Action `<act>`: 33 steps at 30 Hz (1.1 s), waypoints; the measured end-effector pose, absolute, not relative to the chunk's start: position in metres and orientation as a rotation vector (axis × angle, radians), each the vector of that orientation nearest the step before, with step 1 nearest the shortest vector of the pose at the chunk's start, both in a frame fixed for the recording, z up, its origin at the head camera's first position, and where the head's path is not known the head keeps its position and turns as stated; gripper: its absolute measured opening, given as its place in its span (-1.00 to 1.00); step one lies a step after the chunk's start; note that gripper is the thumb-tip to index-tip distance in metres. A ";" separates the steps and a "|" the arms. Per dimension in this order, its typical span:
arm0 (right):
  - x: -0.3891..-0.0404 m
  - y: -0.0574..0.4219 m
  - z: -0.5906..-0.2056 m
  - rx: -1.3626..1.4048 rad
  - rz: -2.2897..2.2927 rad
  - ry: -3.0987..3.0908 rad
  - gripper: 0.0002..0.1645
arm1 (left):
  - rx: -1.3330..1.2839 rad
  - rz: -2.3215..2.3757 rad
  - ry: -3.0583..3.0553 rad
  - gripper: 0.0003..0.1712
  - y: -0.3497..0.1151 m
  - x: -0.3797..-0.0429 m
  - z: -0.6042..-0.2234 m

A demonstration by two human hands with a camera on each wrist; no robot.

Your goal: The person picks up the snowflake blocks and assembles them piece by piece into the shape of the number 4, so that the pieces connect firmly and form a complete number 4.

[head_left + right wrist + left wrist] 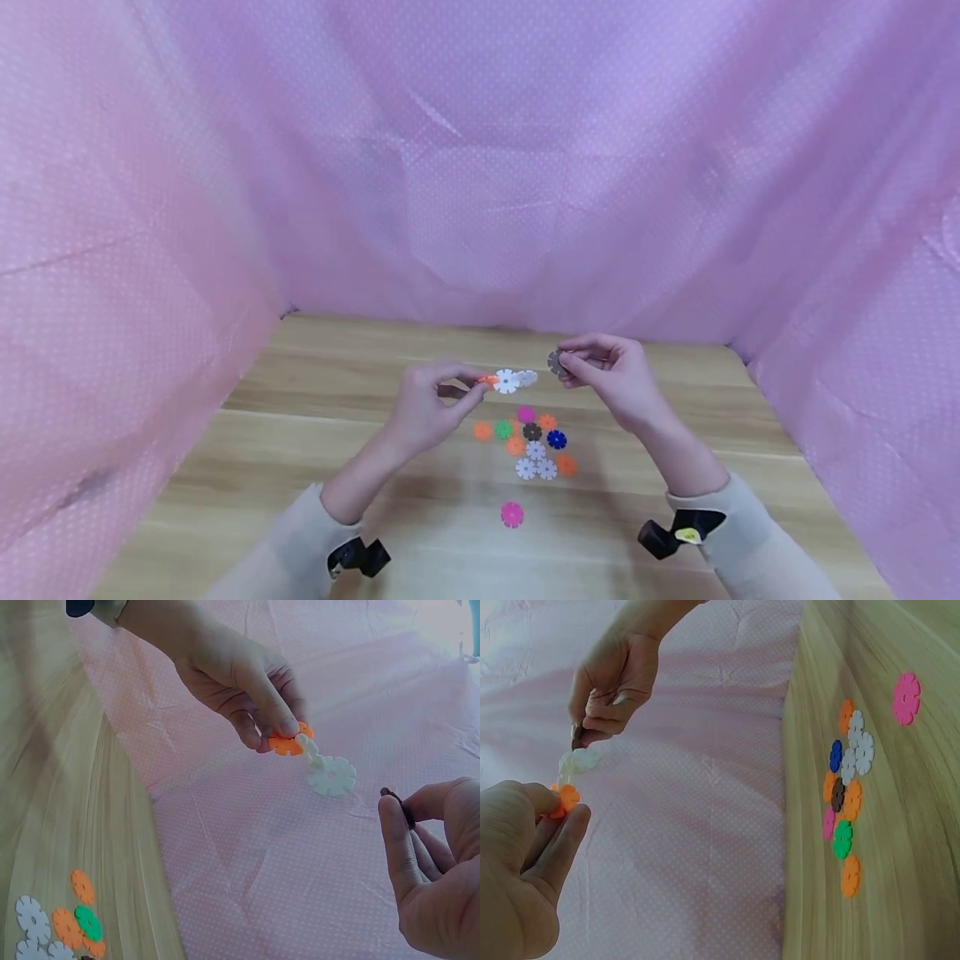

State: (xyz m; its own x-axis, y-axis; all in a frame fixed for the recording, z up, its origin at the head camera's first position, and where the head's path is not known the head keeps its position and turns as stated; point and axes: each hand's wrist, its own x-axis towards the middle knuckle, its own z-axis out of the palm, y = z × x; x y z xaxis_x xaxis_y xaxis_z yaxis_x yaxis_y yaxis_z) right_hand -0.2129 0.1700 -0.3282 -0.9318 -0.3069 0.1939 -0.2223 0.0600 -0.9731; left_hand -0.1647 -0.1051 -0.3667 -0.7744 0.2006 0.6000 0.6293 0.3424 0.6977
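Above the table my left hand pinches an orange notched disc between thumb and fingers. Joined to it in a short chain are two white notched discs; the end white disc points toward my right hand. My right hand pinches a dark brown notched disc by its edge, with a small gap from the white one in the right wrist view. Below both hands lie loose discs, among them a green disc, a blue disc and another brown disc.
Several white discs and orange discs lie in the same cluster on the wooden table. One pink disc sits apart, nearer the front. Pink dotted sheeting walls the table at the back and sides.
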 end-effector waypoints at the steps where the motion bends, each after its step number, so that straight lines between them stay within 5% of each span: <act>1: -0.214 0.169 -0.327 -0.558 -2.033 2.238 -0.62 | -0.727 -1.408 -2.199 -0.92 -0.106 -0.166 -0.365; 22: -0.210 0.160 -0.345 -0.521 -2.086 2.107 -0.86 | -0.723 -1.409 -2.160 -0.91 -0.099 -0.164 -0.371; 33: -0.203 0.159 -0.354 -0.470 -2.100 2.053 -0.83 | -0.685 -1.417 -2.146 -0.91 -0.097 -0.160 -0.380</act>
